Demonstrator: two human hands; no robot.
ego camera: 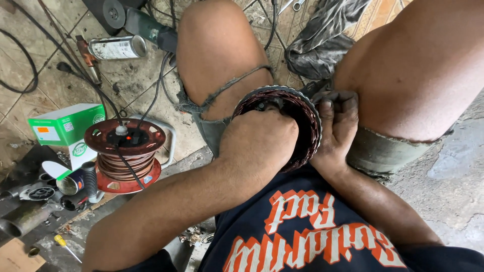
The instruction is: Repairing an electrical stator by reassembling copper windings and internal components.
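Observation:
A round motor stator (301, 115) with copper windings rests between my knees, tilted toward me. My left hand (259, 141) is closed in a fist at the stator's open face, reaching inside the ring; what the fingers grip is hidden. My right hand (336, 126), dirty with grease, clasps the stator's right outer rim, fingers curled over the edge. Both forearms come up from the bottom of the view over a dark blue shirt.
A red cable reel (124, 153) with a plugged-in cord stands at the left, next to a green and white box (65, 126). A spray can (117, 47) and an angle grinder (132, 20) lie on the tiled floor behind. A grey rag (322, 38) lies beyond the knees. Metal parts (35, 199) clutter the lower left.

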